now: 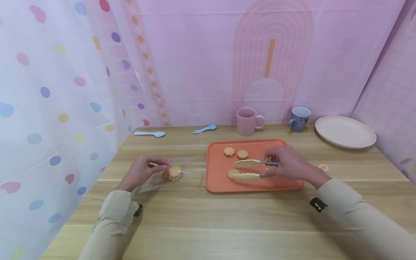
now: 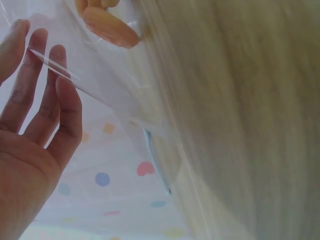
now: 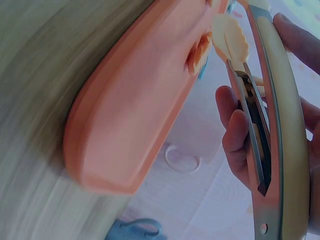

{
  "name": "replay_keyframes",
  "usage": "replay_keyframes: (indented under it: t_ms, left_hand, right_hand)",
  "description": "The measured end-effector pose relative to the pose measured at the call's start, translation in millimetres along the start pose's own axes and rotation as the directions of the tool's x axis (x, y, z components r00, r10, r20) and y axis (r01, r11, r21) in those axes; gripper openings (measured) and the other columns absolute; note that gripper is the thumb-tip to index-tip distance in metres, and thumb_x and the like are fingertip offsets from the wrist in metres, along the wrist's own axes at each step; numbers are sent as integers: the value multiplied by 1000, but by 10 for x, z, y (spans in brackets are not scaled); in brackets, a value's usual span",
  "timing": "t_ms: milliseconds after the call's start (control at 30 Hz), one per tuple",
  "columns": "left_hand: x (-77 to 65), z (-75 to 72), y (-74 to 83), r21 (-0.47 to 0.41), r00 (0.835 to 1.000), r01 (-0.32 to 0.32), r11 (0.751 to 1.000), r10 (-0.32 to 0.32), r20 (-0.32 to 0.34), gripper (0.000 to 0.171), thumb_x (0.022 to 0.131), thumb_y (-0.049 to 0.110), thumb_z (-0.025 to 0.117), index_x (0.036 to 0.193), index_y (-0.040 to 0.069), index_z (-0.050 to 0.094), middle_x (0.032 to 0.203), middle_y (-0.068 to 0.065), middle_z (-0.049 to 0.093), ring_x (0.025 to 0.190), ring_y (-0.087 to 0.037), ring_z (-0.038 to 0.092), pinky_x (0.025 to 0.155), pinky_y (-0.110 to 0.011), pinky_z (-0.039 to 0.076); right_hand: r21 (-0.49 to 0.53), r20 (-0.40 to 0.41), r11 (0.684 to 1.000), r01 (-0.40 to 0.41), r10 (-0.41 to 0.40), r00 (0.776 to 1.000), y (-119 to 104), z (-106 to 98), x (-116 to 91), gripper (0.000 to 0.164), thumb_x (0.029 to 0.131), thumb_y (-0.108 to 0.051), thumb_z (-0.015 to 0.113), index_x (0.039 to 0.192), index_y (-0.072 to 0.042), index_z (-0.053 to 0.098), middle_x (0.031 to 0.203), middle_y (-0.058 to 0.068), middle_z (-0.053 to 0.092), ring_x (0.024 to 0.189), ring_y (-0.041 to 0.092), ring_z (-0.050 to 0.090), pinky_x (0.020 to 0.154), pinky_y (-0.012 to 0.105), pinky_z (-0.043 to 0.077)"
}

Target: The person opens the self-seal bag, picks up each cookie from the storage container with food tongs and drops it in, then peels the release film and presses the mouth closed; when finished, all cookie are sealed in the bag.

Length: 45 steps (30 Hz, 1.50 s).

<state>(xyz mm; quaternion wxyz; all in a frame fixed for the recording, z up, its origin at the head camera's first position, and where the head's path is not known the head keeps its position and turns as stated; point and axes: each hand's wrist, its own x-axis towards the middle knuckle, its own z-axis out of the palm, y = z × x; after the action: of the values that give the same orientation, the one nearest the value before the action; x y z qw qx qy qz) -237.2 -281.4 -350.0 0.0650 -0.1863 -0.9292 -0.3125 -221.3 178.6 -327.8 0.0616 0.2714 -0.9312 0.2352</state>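
My left hand (image 1: 141,171) pinches the edge of a clear plastic bag (image 2: 95,75) between thumb and forefinger. Inside the bag, several round cookies (image 1: 174,172) lie in a small pile. In my right hand (image 1: 289,162) is a pair of food tongs (image 1: 247,176) with cream tips, gripped by its handles over the orange tray (image 1: 216,185). The tips stand apart, and one overlaps a round cookie (image 1: 232,173) on the tray; whether it touches cannot be told. Two flower-shaped cookies (image 1: 229,151) lie farther back. Another brown piece is partly hidden behind my right fingers.
A pink mug (image 1: 246,122), a blue-grey mug (image 1: 299,119) and a cream plate (image 1: 344,131) stand along the back. Two light blue spoons (image 1: 205,129) lie at the back left. A small pale ring (image 1: 323,167) rests right of the tray.
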Motion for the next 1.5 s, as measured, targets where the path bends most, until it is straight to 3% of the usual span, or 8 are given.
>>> replay_keyframes:
  t_ms: [233, 567, 867, 1067, 1267, 1500]
  left_hand:
    - [8, -4, -4, -2, 1000, 4, 1000, -4, 4, 11, 82, 14, 69, 92, 17, 73, 97, 1, 73, 93, -12, 65, 70, -16, 55]
    - [5, 2, -9, -3, 1000, 18, 1000, -18, -3, 11, 82, 15, 70, 92, 17, 73, 95, 2, 73, 94, -15, 65, 70, -16, 54]
    - [-1, 5, 18, -6, 1000, 12, 1000, -12, -2, 11, 81, 14, 70, 91, 16, 73, 94, 1, 73, 91, -8, 65, 70, -16, 55]
    - [-2, 3, 17, 5, 1000, 17, 1000, -17, -5, 10, 81, 15, 71, 90, 17, 73, 95, 2, 73, 91, -8, 64, 70, -16, 55]
    - [-5, 13, 13, 4, 1000, 12, 1000, -12, -7, 10, 80, 14, 71, 89, 17, 74, 94, 1, 73, 91, -11, 65, 69, -16, 55]
    - [4, 16, 19, -12, 1000, 15, 1000, -15, -5, 11, 81, 14, 70, 91, 16, 73, 94, 1, 73, 91, -8, 65, 70, -17, 55]
  right_hand:
    - [3, 53, 999, -46, 46, 998, 41, -39, -46, 35, 59, -42, 84, 79, -20, 66, 65, -6, 57, 62, 9, 49, 55, 22, 40]
    - [35, 72, 999, -15, 13, 997, -25, -18, 9, 31, 63, -38, 83, 78, -18, 65, 68, -6, 57, 67, 13, 51, 58, 22, 41]
    - [63, 20, 998, 24, -25, 999, -95, 24, 45, 29, 61, -37, 84, 74, -21, 64, 65, -7, 55, 64, 11, 49, 55, 21, 40]
    - [45, -3, 999, 17, -17, 1000, -241, 94, 202, 31, 62, -44, 82, 75, -25, 62, 65, -8, 55, 63, 9, 48, 54, 22, 40]
    - [88, 46, 996, -19, 15, 999, -400, 241, 445, 34, 64, -49, 79, 79, -25, 61, 72, -6, 58, 68, 11, 50, 58, 25, 42]
    - [92, 56, 996, 19, -24, 998, -555, 415, 674, 36, 64, -48, 80, 83, -21, 65, 72, -8, 60, 69, 11, 53, 59, 25, 44]
